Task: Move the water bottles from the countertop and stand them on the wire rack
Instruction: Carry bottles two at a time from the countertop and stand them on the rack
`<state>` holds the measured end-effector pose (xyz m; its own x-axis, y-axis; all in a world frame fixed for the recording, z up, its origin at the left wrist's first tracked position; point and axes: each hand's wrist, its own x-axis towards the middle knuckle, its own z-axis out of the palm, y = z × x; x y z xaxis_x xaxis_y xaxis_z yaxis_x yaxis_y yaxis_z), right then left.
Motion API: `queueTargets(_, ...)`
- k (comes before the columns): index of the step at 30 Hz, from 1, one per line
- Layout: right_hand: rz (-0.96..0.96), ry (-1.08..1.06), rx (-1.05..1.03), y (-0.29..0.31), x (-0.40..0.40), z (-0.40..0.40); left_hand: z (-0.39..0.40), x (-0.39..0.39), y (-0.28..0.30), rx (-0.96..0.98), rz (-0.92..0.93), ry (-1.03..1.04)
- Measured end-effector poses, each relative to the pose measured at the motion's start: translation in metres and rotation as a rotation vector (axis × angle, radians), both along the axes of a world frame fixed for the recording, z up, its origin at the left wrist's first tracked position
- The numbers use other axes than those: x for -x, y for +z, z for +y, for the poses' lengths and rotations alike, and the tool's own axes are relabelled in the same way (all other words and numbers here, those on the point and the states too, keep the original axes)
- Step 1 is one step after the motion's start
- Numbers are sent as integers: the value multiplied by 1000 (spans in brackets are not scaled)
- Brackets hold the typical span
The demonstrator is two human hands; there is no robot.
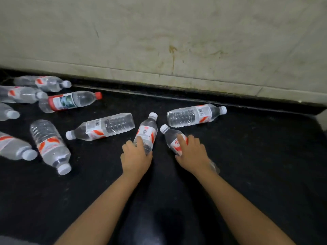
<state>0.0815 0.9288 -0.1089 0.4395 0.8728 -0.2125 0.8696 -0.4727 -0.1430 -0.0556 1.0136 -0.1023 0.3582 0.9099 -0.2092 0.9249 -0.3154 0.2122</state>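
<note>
Both hands are closing round water bottles lying on the black bench [247, 165]: the left hand [135, 157] is gripping one bottle [147, 132], the right hand [192, 152] another [170, 137]. Likely full, heavyish, slick; mid-body holds suit.

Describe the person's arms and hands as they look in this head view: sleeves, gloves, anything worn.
Both forearms are bare from the bottom edge of the frame up to the wrists; no sleeve shows. The left hand and the right hand wear no gloves. No watch, bracelet or ring is visible on the wrists or on the fingers that show. The upper arms lie outside the frame.
</note>
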Motion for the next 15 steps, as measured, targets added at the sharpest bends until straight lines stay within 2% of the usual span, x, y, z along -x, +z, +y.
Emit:
queueTargets(3,-59,-18,25,2,9,2,6,6,-3,1,-46,-39)
queueTargets(9,-94,-73,39,11,25,-4,4,22,-1,19,-2,-183)
queueTargets(15,-17,-191,55,12,55,-53,-7,75,3,108,-51,-301)
